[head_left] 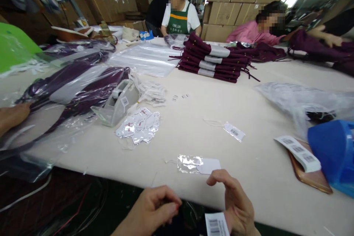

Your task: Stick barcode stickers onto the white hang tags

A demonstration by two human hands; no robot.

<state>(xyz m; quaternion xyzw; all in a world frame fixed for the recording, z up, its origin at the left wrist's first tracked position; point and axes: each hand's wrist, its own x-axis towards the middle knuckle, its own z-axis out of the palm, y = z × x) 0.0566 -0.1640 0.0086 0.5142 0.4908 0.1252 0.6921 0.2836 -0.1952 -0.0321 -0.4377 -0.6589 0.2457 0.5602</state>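
While the white hang tag (212, 166) lies on the bench (190, 127) near its front edge, its left part overlaps with a clear plastic sleeve (189, 163); I cannot tell how far the tag is inside. The visible face of this tag bears no barcode, so I judge it as not finished.

Just beside it, the right hand (235, 199) stands with its fingers bent and rather wide, and it grips nothing that I can see. A barcode sticker (217, 225) shows near its wrist. The left hand (155, 208) is narrow, with thumb and forefinger drawn close; whether something small is between them, I cannot tell.

Beyond, a second tag (234, 131) with a loop of string already carries a barcode, so this one looks more complete. To the right, a label strip (300, 152) with three barcodes lies over a copper-coloured case (322, 183), beside a blue dispenser (332, 151).

To the left, a pile of tags (141, 125) suggests that much remains, near a grey tape dispenser (120, 103). Farther, maroon garments (212, 61) are stacked, and two co-workers are at the far side.
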